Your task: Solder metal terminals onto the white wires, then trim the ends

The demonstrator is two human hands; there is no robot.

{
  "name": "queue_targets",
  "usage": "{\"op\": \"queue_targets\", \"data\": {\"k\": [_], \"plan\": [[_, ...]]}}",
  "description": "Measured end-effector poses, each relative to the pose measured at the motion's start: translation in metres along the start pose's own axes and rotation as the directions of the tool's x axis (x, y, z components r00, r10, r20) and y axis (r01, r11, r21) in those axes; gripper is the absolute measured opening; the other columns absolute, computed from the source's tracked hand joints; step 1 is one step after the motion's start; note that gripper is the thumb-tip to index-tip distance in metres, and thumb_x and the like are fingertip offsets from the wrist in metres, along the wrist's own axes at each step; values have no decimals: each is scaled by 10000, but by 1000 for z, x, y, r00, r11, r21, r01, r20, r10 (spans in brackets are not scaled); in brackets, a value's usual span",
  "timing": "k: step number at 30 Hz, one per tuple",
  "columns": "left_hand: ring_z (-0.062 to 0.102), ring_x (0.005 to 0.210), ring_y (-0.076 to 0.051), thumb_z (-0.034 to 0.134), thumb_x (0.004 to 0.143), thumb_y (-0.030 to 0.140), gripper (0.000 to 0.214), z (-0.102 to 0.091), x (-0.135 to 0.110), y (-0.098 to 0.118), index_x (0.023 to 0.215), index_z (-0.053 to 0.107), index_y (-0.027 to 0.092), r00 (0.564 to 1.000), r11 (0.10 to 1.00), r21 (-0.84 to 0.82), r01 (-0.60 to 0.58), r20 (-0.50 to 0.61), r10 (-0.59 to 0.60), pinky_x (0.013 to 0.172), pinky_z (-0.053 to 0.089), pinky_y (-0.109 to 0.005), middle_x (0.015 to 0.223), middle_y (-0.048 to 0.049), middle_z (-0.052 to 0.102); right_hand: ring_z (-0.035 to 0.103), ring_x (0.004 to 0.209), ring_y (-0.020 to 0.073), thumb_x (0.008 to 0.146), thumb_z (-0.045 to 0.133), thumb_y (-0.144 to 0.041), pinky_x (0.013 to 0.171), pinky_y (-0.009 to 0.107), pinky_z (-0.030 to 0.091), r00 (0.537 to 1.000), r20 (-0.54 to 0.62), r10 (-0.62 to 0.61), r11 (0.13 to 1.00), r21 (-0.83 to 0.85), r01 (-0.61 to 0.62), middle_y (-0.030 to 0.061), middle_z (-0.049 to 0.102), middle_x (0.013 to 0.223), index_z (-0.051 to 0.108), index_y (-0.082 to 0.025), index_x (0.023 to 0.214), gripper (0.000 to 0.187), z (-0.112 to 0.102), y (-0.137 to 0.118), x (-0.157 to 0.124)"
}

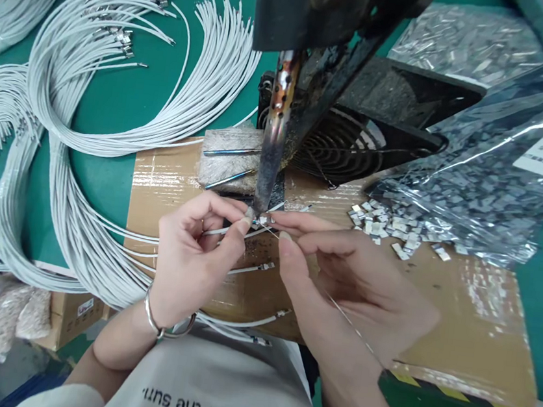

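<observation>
My left hand [195, 250] pinches the end of a thin white wire [219, 231] between thumb and forefinger, right under the tip of a fixed soldering iron [275, 135]. My right hand [342, 270] pinches a strand of solder wire [350, 323] and brings its end to the same spot, where a small metal terminal [264, 220] sits at the wire's end. Both hands rest over a sheet of taped cardboard [461, 303]. A bracelet circles my left wrist.
Bundles of white wires [94, 79] curve over the green table at left, some with metal terminals. A loose heap of small metal terminals [396, 227] spills from a plastic bag [489, 189] at right. A black fan [347, 143] and tweezers [233, 152] lie behind the iron.
</observation>
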State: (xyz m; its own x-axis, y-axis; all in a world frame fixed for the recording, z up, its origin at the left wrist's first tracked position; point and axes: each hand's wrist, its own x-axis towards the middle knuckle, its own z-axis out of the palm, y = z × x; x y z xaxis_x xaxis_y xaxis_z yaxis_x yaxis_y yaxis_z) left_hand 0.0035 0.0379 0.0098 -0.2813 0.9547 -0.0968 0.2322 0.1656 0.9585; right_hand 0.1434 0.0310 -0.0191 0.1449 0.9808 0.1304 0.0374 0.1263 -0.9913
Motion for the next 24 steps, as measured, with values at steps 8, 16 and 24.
{"op": "queue_targets", "data": {"k": [8,16,24], "plan": [[434,560,-57,742,831,75,135,1,-1,0,748,707,176,1000,1000,-6,-9,15,9,453,285,-215,873,-11,766,787,937,145,882,739,-38,847,252,620,1000,-8,-16,999,-30,16,1,819,1031,695,-226,862,194,0,-1,0],[442,565,-60,759,821,81,133,1,-2,2,740,711,175,1000,1000,-13,-1,7,1,454,285,-215,867,-19,766,788,943,152,897,742,-58,845,260,627,999,-36,-4,999,-37,3,4,821,1036,705,-228,864,176,2,-2,0],[440,559,-59,757,832,88,128,1,-1,2,748,714,175,1000,1000,-11,4,9,-4,453,281,-216,883,-25,767,788,943,160,885,741,-37,817,270,625,999,-10,-32,999,-35,32,6,817,1044,709,-225,873,191,1,2,0]]}}
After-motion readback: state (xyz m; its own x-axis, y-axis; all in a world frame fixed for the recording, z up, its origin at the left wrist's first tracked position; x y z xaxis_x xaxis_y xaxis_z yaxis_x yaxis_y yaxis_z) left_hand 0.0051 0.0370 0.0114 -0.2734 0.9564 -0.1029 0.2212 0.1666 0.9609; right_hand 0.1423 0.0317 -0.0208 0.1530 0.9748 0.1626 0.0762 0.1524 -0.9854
